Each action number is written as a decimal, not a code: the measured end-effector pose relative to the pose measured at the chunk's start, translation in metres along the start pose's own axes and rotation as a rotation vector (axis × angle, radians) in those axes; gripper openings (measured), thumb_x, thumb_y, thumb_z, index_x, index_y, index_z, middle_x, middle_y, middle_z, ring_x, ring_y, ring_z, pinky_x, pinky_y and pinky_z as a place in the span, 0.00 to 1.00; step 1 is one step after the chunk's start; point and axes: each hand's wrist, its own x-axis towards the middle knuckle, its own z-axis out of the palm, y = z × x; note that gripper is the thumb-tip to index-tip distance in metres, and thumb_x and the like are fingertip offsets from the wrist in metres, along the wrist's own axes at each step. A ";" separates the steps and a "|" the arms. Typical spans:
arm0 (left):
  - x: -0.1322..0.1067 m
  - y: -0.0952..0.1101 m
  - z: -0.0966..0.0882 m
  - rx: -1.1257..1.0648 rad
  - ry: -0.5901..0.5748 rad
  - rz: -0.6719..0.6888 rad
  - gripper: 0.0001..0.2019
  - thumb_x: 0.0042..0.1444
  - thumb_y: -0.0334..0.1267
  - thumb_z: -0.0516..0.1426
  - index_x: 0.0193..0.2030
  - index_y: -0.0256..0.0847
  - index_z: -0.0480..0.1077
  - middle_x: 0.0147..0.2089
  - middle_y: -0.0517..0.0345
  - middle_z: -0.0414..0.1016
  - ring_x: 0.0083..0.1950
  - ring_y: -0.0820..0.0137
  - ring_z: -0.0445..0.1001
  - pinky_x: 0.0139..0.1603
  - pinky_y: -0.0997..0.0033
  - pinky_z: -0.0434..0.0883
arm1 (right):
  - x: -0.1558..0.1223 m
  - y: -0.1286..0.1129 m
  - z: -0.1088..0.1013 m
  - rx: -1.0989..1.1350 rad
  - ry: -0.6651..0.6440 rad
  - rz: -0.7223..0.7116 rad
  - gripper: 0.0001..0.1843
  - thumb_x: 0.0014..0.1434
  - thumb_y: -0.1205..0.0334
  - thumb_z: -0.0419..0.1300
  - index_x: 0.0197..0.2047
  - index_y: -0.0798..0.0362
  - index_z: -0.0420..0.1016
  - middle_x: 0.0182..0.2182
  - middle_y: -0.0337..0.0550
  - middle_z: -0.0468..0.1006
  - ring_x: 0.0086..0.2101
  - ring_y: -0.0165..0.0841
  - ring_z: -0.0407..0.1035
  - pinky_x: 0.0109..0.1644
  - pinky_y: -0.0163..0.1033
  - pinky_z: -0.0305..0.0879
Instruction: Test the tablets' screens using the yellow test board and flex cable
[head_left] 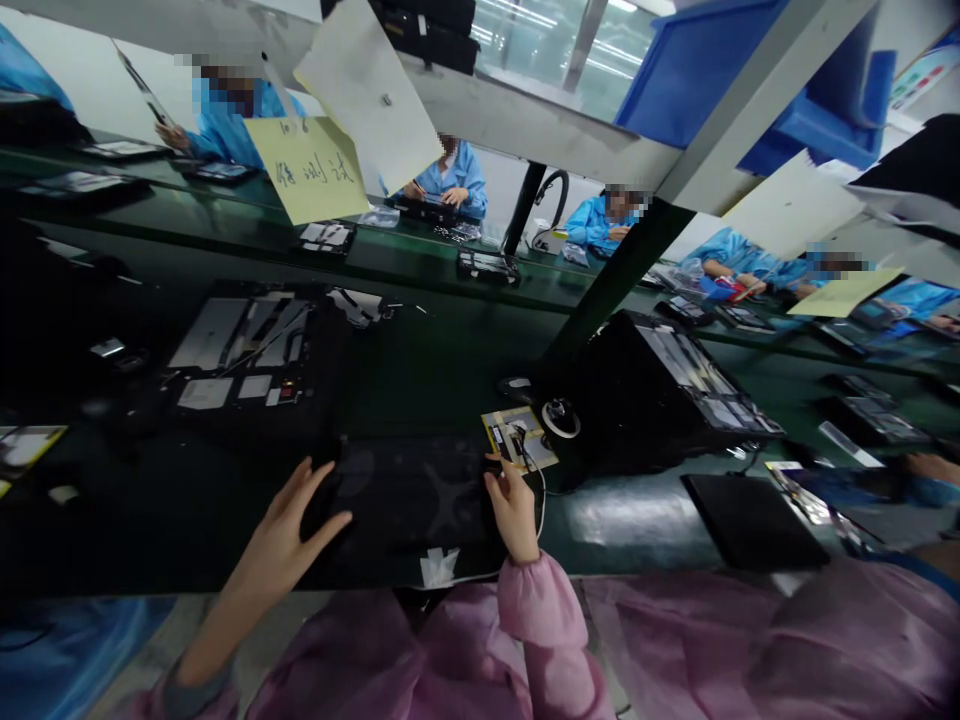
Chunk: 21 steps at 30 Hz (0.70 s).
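Note:
A flat black tablet-like panel (pixel 409 495) with smudges on its glossy face lies in front of me at the bench's near edge. My left hand (pixel 289 515) is at its left side, thumb and fingers spread apart, holding nothing. At the panel's upper right corner is my right hand (pixel 514 505), with thumb and forefinger slightly apart at the edge. Whether its fingertips press on the panel is hard to see. A white cable (pixel 543 500) runs close beside this hand. Just beyond it lies a yellow-edged flat part (pixel 536 435). Whitish tape (pixel 439 567) sticks at the panel's near edge.
An opened device (pixel 240 345) lies at the back left. A stack of black devices (pixel 652 400) stands right, behind a dark flat panel (pixel 754 520). A post (pixel 615 280) rises from the bench. Paper notes (pixel 307 170) hang overhead. Co-workers sit opposite and at my right.

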 end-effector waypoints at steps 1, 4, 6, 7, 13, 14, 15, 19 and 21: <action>-0.010 -0.005 0.000 0.023 -0.071 0.021 0.33 0.54 0.55 0.57 0.65 0.53 0.58 0.71 0.50 0.53 0.67 0.51 0.60 0.55 0.53 0.71 | 0.000 -0.001 0.001 -0.018 0.001 -0.006 0.18 0.58 0.54 0.54 0.48 0.54 0.75 0.39 0.47 0.79 0.32 0.34 0.72 0.36 0.37 0.68; -0.029 -0.017 0.007 0.054 -0.176 0.078 0.32 0.54 0.54 0.57 0.66 0.56 0.57 0.74 0.53 0.44 0.67 0.50 0.59 0.51 0.57 0.74 | 0.005 -0.004 0.006 -0.078 0.009 -0.046 0.14 0.58 0.58 0.52 0.43 0.53 0.76 0.37 0.46 0.78 0.35 0.35 0.72 0.39 0.37 0.67; -0.032 -0.022 0.013 0.070 -0.141 0.089 0.29 0.55 0.53 0.57 0.64 0.57 0.59 0.74 0.55 0.44 0.67 0.50 0.60 0.52 0.57 0.74 | 0.010 -0.005 0.011 -0.115 0.021 -0.088 0.14 0.57 0.63 0.50 0.39 0.53 0.76 0.36 0.46 0.77 0.37 0.36 0.71 0.41 0.38 0.66; -0.031 -0.023 0.016 0.074 -0.105 0.101 0.28 0.56 0.53 0.56 0.63 0.57 0.61 0.73 0.55 0.47 0.66 0.51 0.61 0.53 0.56 0.74 | 0.012 -0.005 0.014 -0.129 0.027 -0.103 0.14 0.56 0.65 0.50 0.38 0.53 0.76 0.35 0.46 0.76 0.36 0.36 0.70 0.42 0.38 0.65; -0.023 -0.024 0.025 0.062 0.097 0.321 0.19 0.59 0.49 0.53 0.56 0.52 0.67 0.60 0.54 0.67 0.62 0.58 0.67 0.59 0.54 0.70 | 0.022 -0.004 0.026 -0.124 0.092 -0.094 0.13 0.57 0.64 0.49 0.39 0.53 0.74 0.35 0.46 0.76 0.36 0.36 0.70 0.43 0.40 0.65; -0.023 -0.022 0.026 0.064 0.103 0.327 0.17 0.59 0.49 0.53 0.54 0.52 0.68 0.58 0.55 0.68 0.61 0.58 0.68 0.59 0.54 0.70 | 0.024 -0.005 0.026 -0.117 0.107 -0.093 0.12 0.58 0.64 0.49 0.39 0.53 0.73 0.35 0.46 0.76 0.37 0.37 0.71 0.44 0.41 0.65; -0.023 -0.019 0.027 0.065 0.108 0.319 0.16 0.60 0.48 0.53 0.53 0.52 0.69 0.57 0.55 0.69 0.60 0.58 0.68 0.58 0.54 0.71 | 0.026 -0.005 0.026 -0.113 0.120 -0.092 0.12 0.58 0.64 0.49 0.39 0.53 0.73 0.36 0.46 0.76 0.37 0.37 0.71 0.44 0.41 0.65; -0.024 -0.008 0.030 0.081 0.172 0.236 0.19 0.58 0.51 0.54 0.55 0.52 0.68 0.57 0.54 0.68 0.57 0.57 0.70 0.55 0.55 0.72 | 0.030 -0.010 0.021 -0.147 0.134 -0.105 0.12 0.59 0.65 0.48 0.39 0.53 0.73 0.36 0.48 0.78 0.37 0.38 0.72 0.43 0.41 0.66; -0.026 -0.007 0.028 0.116 0.179 0.245 0.21 0.57 0.51 0.55 0.57 0.52 0.67 0.58 0.54 0.68 0.57 0.56 0.70 0.55 0.54 0.72 | 0.026 -0.013 0.018 -0.183 0.117 -0.111 0.13 0.59 0.66 0.47 0.39 0.53 0.73 0.36 0.48 0.78 0.37 0.38 0.72 0.43 0.41 0.66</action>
